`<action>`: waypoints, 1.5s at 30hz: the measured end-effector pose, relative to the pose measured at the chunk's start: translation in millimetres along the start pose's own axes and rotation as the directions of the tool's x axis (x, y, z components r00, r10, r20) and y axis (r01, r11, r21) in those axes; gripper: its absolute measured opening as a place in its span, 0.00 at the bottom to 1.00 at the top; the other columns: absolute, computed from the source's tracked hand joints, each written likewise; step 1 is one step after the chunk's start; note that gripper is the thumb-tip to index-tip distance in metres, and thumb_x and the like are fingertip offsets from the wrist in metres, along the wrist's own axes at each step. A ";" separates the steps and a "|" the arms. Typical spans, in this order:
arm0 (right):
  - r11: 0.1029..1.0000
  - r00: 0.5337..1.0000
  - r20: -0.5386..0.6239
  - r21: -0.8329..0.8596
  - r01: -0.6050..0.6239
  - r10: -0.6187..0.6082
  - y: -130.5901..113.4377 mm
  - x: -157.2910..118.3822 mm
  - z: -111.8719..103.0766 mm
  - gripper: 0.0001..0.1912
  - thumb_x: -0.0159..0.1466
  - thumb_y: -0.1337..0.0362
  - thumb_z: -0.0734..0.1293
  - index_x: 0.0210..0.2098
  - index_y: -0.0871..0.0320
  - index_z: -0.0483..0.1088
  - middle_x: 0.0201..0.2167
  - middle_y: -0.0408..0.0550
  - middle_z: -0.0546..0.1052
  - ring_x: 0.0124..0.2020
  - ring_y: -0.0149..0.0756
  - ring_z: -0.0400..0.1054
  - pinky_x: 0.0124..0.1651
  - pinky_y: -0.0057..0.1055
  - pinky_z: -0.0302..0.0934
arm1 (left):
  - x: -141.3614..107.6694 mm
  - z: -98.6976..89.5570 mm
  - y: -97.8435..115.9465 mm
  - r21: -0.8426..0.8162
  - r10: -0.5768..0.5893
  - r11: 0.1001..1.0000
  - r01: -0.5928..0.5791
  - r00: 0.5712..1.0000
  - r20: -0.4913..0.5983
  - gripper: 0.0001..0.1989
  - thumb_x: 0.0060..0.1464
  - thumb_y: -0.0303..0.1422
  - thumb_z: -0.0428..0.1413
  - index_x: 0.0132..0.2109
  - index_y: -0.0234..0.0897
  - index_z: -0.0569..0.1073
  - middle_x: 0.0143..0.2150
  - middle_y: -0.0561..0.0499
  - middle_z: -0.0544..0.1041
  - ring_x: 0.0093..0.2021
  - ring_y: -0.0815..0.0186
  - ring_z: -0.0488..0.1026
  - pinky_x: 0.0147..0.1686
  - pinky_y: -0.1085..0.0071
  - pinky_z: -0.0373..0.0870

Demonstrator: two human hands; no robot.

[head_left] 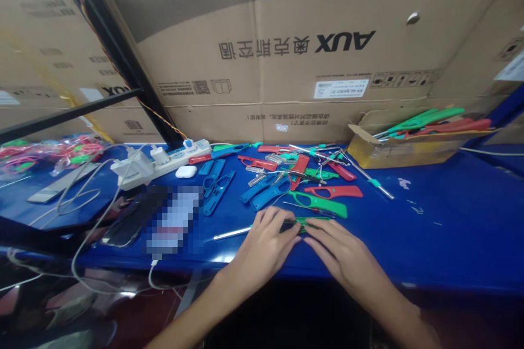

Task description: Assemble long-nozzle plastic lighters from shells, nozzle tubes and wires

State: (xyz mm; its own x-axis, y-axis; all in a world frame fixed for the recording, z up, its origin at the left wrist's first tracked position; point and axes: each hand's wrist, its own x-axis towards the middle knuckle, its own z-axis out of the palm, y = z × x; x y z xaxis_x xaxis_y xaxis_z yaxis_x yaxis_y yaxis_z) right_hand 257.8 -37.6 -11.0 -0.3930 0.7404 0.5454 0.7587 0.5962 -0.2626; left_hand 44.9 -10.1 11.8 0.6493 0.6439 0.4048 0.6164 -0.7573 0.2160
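Note:
Near the table's front edge, both hands are on a green long-nosed lighter (308, 221), its metal tube (232, 233) pointing left past my left hand (268, 237). My left fingers are curled around the lighter's middle. My right hand (341, 245) has thumb and fingers pinched on its right part; much of the body is hidden beneath the fingers. Just behind it lies a thin rod, perhaps a small screwdriver (319, 211), beside a green handle shell (323, 203). Red shells (338, 191) and blue shells (262, 192) are scattered farther back.
An open cardboard box (409, 150) with green and red lighters stands at the back right. To the left are a power strip (180, 161), a white earbud case (186, 172), a phone on a cable (176, 221) and a dark phone (133, 218). Large cardboard (262, 82) walls the back.

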 end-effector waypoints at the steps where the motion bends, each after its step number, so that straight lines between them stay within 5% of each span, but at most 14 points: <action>1: 1.000 1.000 -0.005 0.020 -0.002 0.003 1.4 -0.3 -0.1 0.13 0.72 0.65 0.62 0.50 0.56 0.77 0.50 0.52 0.81 0.51 0.44 0.78 0.52 0.43 0.76 | -0.1 -0.2 -0.1 -0.011 -0.002 1.000 0.002 1.000 -0.003 0.12 0.69 0.32 0.53 0.55 0.39 0.77 0.52 0.44 0.75 0.53 0.55 0.68 0.49 0.57 0.69; 7: 0.997 0.998 -0.045 0.057 -0.049 0.052 4.5 -2.4 0.1 0.15 0.72 0.64 0.63 0.55 0.57 0.75 0.52 0.53 0.81 0.52 0.44 0.77 0.54 0.42 0.76 | -0.5 -2.9 -1.9 -0.065 -0.014 0.998 0.013 1.000 -0.011 0.12 0.69 0.32 0.54 0.55 0.41 0.77 0.53 0.43 0.74 0.54 0.56 0.68 0.51 0.57 0.70; 16: 1.000 1.000 -0.023 -0.009 0.018 -0.018 1.4 -1.3 0.9 0.15 0.73 0.65 0.60 0.49 0.59 0.78 0.51 0.54 0.81 0.51 0.44 0.78 0.50 0.40 0.77 | -3.3 -1.0 -3.0 -0.103 -0.024 0.994 0.023 1.000 -0.003 0.13 0.69 0.33 0.54 0.57 0.41 0.75 0.59 0.44 0.72 0.58 0.55 0.66 0.56 0.55 0.67; 22: 1.000 0.999 -0.040 -0.012 0.007 -0.008 1.9 -1.9 2.3 0.13 0.72 0.65 0.62 0.48 0.58 0.78 0.50 0.52 0.81 0.49 0.44 0.78 0.51 0.42 0.76 | -5.7 1.3 -14.5 -0.181 -0.182 0.972 0.152 0.969 -0.166 0.09 0.69 0.31 0.55 0.52 0.42 0.77 0.55 0.47 0.76 0.54 0.58 0.70 0.51 0.59 0.65; 26: 1.000 0.999 -0.041 -0.004 0.001 -0.001 1.9 -2.5 2.5 0.12 0.72 0.64 0.63 0.49 0.57 0.77 0.50 0.51 0.81 0.50 0.44 0.78 0.52 0.41 0.76 | -6.4 3.2 -23.2 -0.157 -0.231 0.965 0.209 0.963 -0.138 0.05 0.65 0.32 0.59 0.47 0.41 0.79 0.50 0.49 0.78 0.50 0.59 0.72 0.47 0.60 0.64; 36: 1.000 0.999 -0.046 -0.020 -0.005 0.004 2.6 -4.1 4.8 0.12 0.72 0.65 0.63 0.48 0.58 0.77 0.49 0.51 0.81 0.49 0.44 0.77 0.51 0.42 0.75 | -3.9 7.3 -19.8 -0.008 -0.119 0.993 0.119 0.983 -0.141 0.06 0.68 0.29 0.56 0.43 0.41 0.78 0.43 0.53 0.80 0.43 0.61 0.73 0.45 0.61 0.60; 45: 1.000 0.999 -0.037 -0.011 -0.003 0.003 1.0 -4.5 2.3 0.12 0.73 0.63 0.62 0.47 0.57 0.76 0.48 0.50 0.82 0.48 0.43 0.78 0.49 0.41 0.76 | 0.9 5.6 -20.3 -0.174 -0.338 0.930 0.322 0.939 -0.066 0.01 0.66 0.30 0.57 0.43 0.39 0.74 0.43 0.53 0.79 0.43 0.61 0.75 0.42 0.65 0.64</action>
State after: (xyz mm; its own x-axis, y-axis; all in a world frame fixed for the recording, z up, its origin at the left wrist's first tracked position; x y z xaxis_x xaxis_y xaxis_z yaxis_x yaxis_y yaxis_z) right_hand 259.1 -39.7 -15.6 -0.3711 0.7301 0.5738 0.7656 0.5903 -0.2559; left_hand 35.4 6.5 2.8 0.3722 0.8531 0.3657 0.7053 -0.5160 0.4860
